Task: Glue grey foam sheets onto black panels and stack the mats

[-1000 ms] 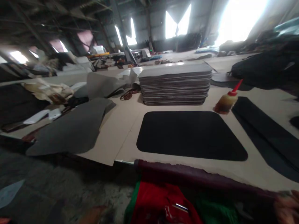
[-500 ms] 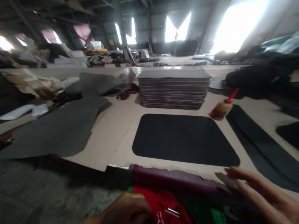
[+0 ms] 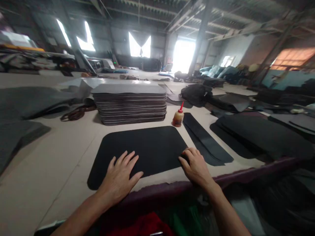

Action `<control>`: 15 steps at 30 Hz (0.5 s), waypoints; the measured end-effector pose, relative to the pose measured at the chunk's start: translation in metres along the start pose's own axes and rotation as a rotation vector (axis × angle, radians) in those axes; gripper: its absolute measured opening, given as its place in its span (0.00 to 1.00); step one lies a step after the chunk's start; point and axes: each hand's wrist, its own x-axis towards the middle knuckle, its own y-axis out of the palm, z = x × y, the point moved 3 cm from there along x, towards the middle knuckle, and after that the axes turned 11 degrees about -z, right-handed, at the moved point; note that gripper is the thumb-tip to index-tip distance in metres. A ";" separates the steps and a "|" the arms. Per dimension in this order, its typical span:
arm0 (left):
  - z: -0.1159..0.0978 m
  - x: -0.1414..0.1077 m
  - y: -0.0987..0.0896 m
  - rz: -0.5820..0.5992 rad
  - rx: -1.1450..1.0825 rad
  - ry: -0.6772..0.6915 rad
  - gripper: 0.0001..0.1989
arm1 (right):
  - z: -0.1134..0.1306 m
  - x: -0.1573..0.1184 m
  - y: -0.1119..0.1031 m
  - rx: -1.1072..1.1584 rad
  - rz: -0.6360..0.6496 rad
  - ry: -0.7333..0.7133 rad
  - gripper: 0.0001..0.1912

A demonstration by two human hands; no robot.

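A black sheet [image 3: 147, 141] with rounded corners lies flat on the pale tabletop in front of me. My left hand [image 3: 120, 180] rests palm down over its near left part, fingers spread and nothing held. At the sheet's right edge is my right hand [image 3: 195, 165], its fingers curled together. Whatever those fingers close on is hidden beneath them. Beyond the sheet stands a tall, neat stack of grey-topped sheets [image 3: 130, 106]. A squeeze bottle [image 3: 178, 118] of amber liquid with a red nozzle stands upright near the sheet's far right corner.
Dark strips [image 3: 206, 141] lie right of the sheet, with a pile of dark pieces [image 3: 265, 134] farther right. Grey material [image 3: 19, 137] covers the table's left side. A brown coiled strap [image 3: 73, 114] sits beside the stack. Purple material [image 3: 167, 191] runs along the near edge.
The view has swung right. Both hands have come up from the near table edge onto the black sheet. The left has spread flat; the right has curled its fingers at the sheet's right edge.
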 end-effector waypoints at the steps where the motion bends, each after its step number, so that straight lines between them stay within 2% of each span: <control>1: 0.001 -0.001 0.000 -0.001 0.004 0.006 0.29 | 0.001 -0.002 -0.001 -0.009 -0.001 -0.006 0.09; 5: 0.005 -0.007 -0.002 -0.004 -0.005 0.041 0.29 | 0.001 -0.011 -0.004 -0.010 -0.016 -0.034 0.09; 10: 0.012 -0.009 0.000 -0.068 -0.061 0.057 0.28 | 0.013 -0.029 -0.023 0.145 -0.177 -0.099 0.12; 13: -0.001 -0.012 -0.012 -0.168 -0.249 0.020 0.23 | 0.038 -0.040 -0.038 0.269 -0.151 -0.201 0.16; 15: -0.022 -0.017 -0.024 -0.151 -0.491 -0.004 0.19 | 0.059 -0.048 -0.045 0.364 -0.081 -0.272 0.18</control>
